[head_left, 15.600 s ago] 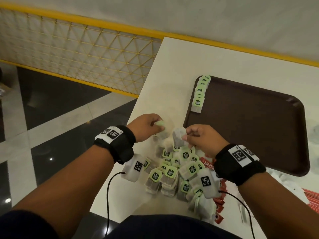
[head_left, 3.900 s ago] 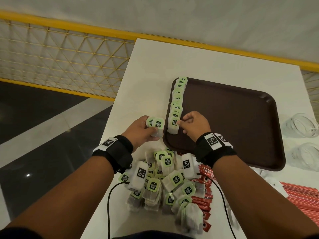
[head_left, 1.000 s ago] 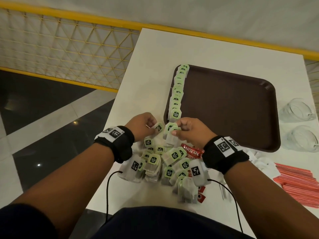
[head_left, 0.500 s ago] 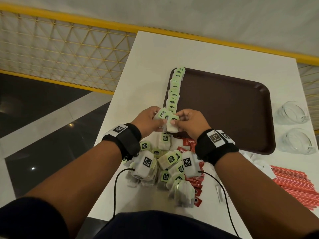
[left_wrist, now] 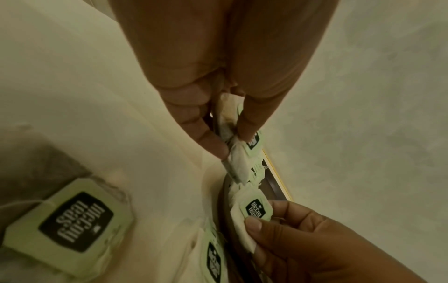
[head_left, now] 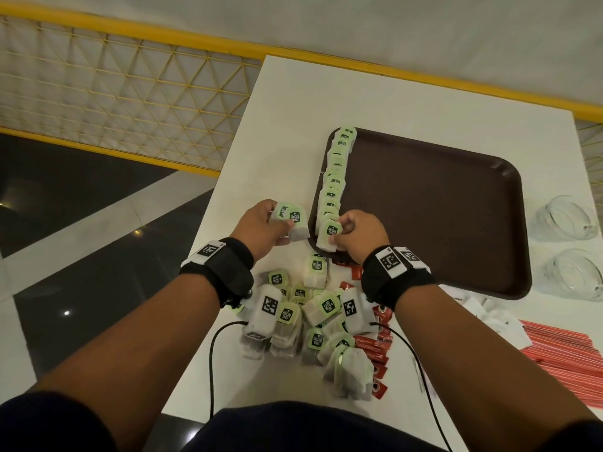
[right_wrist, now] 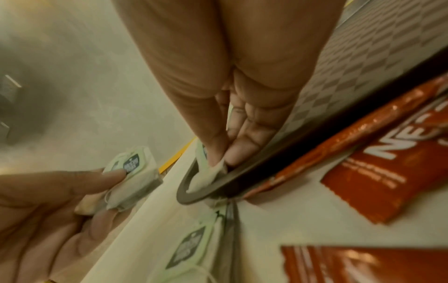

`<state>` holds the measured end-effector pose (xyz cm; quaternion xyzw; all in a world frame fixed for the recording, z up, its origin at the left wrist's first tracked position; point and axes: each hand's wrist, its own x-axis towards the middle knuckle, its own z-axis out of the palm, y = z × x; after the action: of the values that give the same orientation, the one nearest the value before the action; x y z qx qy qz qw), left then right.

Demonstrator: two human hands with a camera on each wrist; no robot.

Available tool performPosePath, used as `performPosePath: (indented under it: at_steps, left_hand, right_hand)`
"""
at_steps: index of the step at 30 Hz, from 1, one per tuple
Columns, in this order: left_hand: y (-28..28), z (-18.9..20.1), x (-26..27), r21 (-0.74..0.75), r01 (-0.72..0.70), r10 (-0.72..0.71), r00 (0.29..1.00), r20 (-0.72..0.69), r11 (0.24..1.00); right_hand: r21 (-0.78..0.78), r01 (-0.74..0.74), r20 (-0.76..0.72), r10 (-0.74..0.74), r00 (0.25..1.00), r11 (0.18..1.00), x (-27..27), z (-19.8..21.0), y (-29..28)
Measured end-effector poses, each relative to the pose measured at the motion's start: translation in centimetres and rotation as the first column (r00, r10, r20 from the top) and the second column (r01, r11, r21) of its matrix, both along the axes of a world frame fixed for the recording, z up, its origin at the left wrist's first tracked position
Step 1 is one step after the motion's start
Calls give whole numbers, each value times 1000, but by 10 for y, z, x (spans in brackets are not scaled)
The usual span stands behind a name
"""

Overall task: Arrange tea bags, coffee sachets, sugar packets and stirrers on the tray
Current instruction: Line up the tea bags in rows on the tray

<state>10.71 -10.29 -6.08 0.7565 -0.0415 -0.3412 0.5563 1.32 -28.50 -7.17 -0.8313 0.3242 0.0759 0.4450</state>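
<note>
The left hand (head_left: 261, 228) now sits just outside the tray's near left corner, fingers and thumb pinched on a small stack of tea bags (head_left: 291, 223). Half a second ago both hands met over the loose pile; now they are parted, each with its own share. That suggests the left hand serves as a feeder while the right does the laying.

Below the wrists lies the loose heap of tea bags (head_left: 306, 316) on the tabletop (head_left: 284, 102). About ten green tags show there, though overlap hides the true count. It looks thinner than it did fifteen seconds ago.

The row of tea bags (head_left: 336, 177) runs along the left rim of the brown tray (head_left: 434, 216), from the far corner to the near one. I count roughly nine tags, closely shingled, against about five at the earliest view. The row has reached the near rim, so a second column seems due.

The right hand (head_left: 357, 234) pinches one tea bag (head_left: 329, 234) between thumb and fingertips, setting it down as the row's nearest member, touching the tray's near corner.

Red coffee sachets (head_left: 370, 347) lie partly buried; perhaps six show. White sugar packets (head_left: 483, 308) number a few, unclear. The red stirrers (head_left: 567, 353) form one bundle, too many to count. Two clear glass vessels (head_left: 567, 220) stand at the right. None of these three kinds is on the tray yet.
</note>
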Motion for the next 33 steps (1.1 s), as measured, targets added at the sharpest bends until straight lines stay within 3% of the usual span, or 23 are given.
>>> performPosePath:
  at_steps: [12, 14, 18, 22, 26, 33]
  left_hand:
    - [2, 0, -1, -51, 17, -19, 999, -38, 999]
    - [0, 0, -2, -69, 35, -39, 998, -50, 997]
    - [-9, 1, -9, -97, 94, -100, 993, -59, 991]
    - [-18, 0, -11, -104, 105, -114, 990, -89, 989]
    - [-16, 1, -5, -86, 45, -53, 995, -89, 995]
    - [-10, -4, 4, 90, 88, -95, 992, 81, 992]
  right_hand:
    - [-197, -3, 63, 16, 998, 980, 5, 7, 5]
    - [-138, -10, 113, 26, 993, 990, 3, 12, 7]
    - [152, -79, 124, 60, 990, 985, -3, 19, 16]
    - [185, 14, 105, -34, 994, 983, -8, 11, 12]
    - [145, 54, 37, -60, 998, 988, -13, 1, 4]
    - [-22, 37, -16, -38, 999, 999, -6, -4, 3]
